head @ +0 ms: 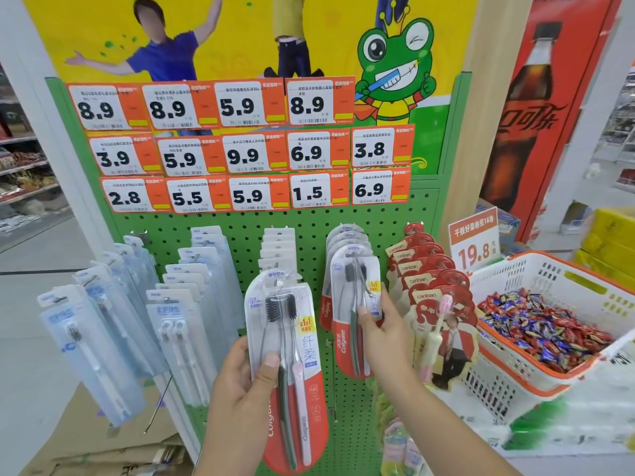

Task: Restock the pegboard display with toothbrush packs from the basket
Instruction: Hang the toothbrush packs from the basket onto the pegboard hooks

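Note:
My left hand grips a red-and-white Colgate twin toothbrush pack and holds it upright in front of the green pegboard, below a hook of white-carded packs. My right hand pinches the front pack of a matching Colgate row hanging on a peg to the right. That pack's hook pokes out through its top.
Pale blue packs and more clear packs hang at left. Red canban packs hang at right. A white-and-orange basket of wrapped sweets stands further right. Price tags cover the upper board. Flattened cardboard lies at lower left.

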